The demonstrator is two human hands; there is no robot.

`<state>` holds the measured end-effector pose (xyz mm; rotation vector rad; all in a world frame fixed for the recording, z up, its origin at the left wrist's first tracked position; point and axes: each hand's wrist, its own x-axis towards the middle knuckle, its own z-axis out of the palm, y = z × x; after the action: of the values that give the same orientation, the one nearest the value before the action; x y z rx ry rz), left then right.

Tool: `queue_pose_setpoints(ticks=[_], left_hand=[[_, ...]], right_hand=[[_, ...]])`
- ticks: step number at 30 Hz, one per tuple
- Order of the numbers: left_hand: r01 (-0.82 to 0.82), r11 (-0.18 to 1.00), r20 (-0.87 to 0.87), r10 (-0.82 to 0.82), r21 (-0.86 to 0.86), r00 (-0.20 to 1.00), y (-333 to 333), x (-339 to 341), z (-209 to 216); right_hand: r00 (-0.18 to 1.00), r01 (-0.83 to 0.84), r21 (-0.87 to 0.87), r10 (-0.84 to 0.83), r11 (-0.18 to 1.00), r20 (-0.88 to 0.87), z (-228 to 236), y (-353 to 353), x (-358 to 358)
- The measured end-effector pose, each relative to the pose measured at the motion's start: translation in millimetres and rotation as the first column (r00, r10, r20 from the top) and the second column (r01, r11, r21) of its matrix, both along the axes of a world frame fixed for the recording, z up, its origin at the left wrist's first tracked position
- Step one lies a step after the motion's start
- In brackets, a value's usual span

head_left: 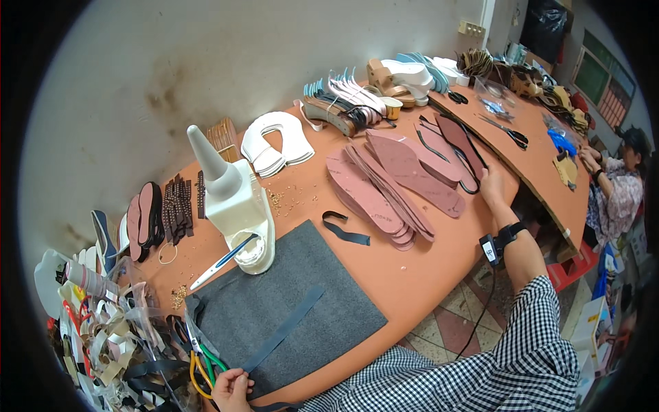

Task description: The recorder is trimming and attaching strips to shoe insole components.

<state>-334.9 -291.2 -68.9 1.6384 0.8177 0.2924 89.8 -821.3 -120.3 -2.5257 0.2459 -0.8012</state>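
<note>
My left hand [233, 390] is at the lower edge, thumb and fingers pinched on one end of a dark strip [285, 329]. The strip lies slantwise across a dark grey mat [295, 281]. Scissors [195, 350] with green and yellow handles rest close to that hand. Far off to the right, my right hand [491, 187] is closed round the near end of a black-edged insole [458, 141]. Pink insoles [377, 196] lie in stacks to its left. A short black strip [345, 230] curls on the table between the mat and the stacks.
A white stand with a cone [223, 185] holds a pot of white paste [255, 253], with a brush [223, 261] across it. White horseshoe-shaped pieces [274, 147] and bundled straps [350, 99] stand behind. Scraps [117, 343] pile up at left. A co-worker [621, 178] sits at right.
</note>
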Motion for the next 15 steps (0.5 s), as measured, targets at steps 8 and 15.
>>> queue_pose_setpoints(ticks=[8,15], left_hand=[[0.001,1.0,-0.02,-0.001,-0.017,1.0,3.0,1.5,-4.2],[-0.011,0.999,-0.013,0.011,-0.031,1.0,5.4,2.6,-8.9]], right_hand=[[0.994,0.018,0.381,0.025,0.924,-0.109,-8.3,-1.8,5.3],[0.988,-0.038,0.125,0.056,0.991,-0.146,-25.8,-13.5,18.9]])
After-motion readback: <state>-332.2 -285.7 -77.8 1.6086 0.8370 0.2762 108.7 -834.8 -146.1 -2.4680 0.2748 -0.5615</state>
